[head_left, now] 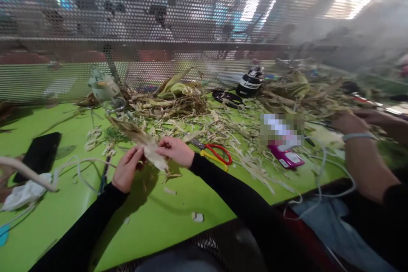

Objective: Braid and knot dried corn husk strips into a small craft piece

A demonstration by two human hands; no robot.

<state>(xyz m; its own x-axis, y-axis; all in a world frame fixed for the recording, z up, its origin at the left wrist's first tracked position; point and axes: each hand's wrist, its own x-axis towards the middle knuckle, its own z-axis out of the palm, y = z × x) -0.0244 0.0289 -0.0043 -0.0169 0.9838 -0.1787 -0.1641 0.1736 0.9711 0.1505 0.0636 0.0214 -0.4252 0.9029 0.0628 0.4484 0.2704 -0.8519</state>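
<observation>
A dried corn husk, brown at its far tip and pale toward me, is stretched between my hands above the green table. My left hand pinches its left edge with thumb and fingers. Across from it, my right hand grips the right edge, fingers closed. Just right of my right hand lie scissors with one red and one yellow handle, blades partly under husk strips. Behind the husk spreads a litter of shredded strips.
A heap of husks lies before the perforated metal screen, near a black bottle and a clear cup. A black phone and cables are at left. A magenta pack lies right, near a co-worker's hands.
</observation>
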